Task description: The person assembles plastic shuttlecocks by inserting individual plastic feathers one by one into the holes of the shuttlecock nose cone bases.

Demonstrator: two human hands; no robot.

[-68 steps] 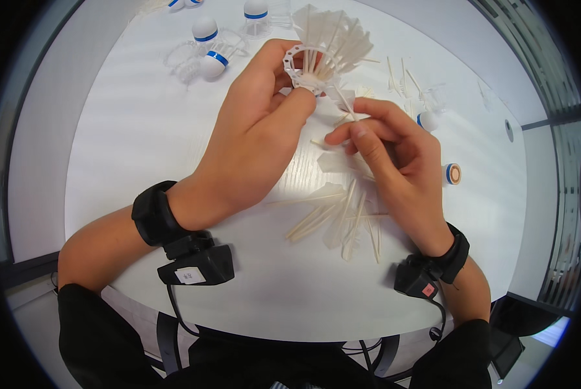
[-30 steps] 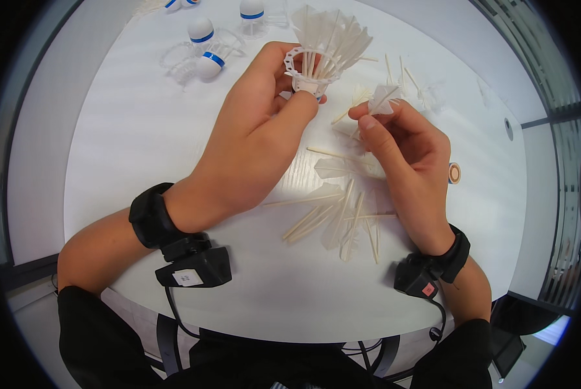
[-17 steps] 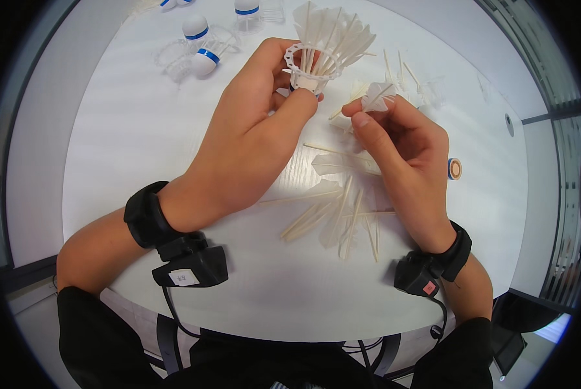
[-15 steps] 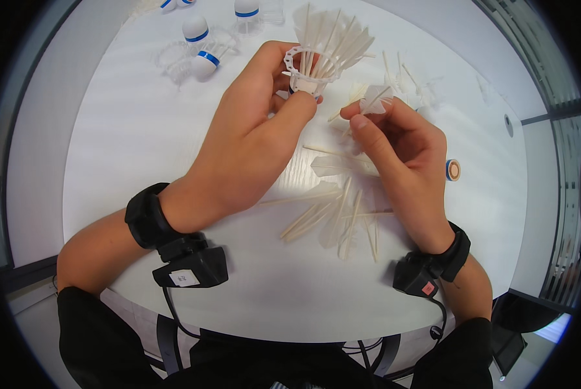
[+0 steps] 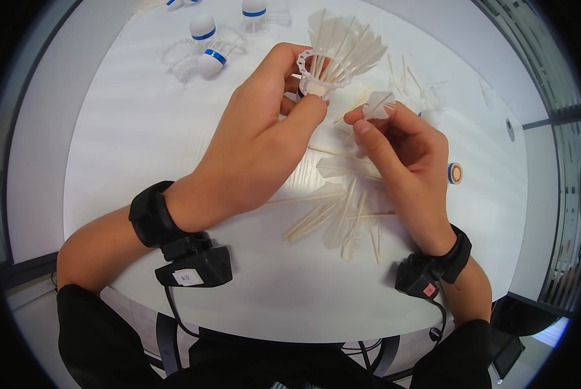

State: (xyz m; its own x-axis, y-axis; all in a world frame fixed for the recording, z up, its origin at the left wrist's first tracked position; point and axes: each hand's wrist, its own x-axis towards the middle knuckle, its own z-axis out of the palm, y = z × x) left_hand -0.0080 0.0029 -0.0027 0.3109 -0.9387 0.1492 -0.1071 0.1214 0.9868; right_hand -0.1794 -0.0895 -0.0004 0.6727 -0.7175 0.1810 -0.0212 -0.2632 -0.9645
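Observation:
A partly feathered shuttlecock (image 5: 325, 69) is held upright in my left hand (image 5: 254, 139), whose thumb and fingers wrap its base. White feathers fan out from the far right part of its white plastic ring, while the near left part is bare. My right hand (image 5: 407, 152) pinches a single white feather (image 5: 379, 105) between thumb and index finger, just right of the shuttlecock and apart from it. Under and between my hands, several loose feathers and bare quills (image 5: 342, 217) lie scattered on the white table (image 5: 264, 285).
Shuttlecock heads with blue bands and clear plastic skirts (image 5: 203, 48) sit at the far left. More loose feathers and quills (image 5: 407, 78) lie at the far right. A small round cork piece with a blue band (image 5: 455, 173) rests beside my right hand.
My left hand and the shuttlecock have shifted slightly right and nearer in the picture. The feather in my right hand is a little lower, still pinched.

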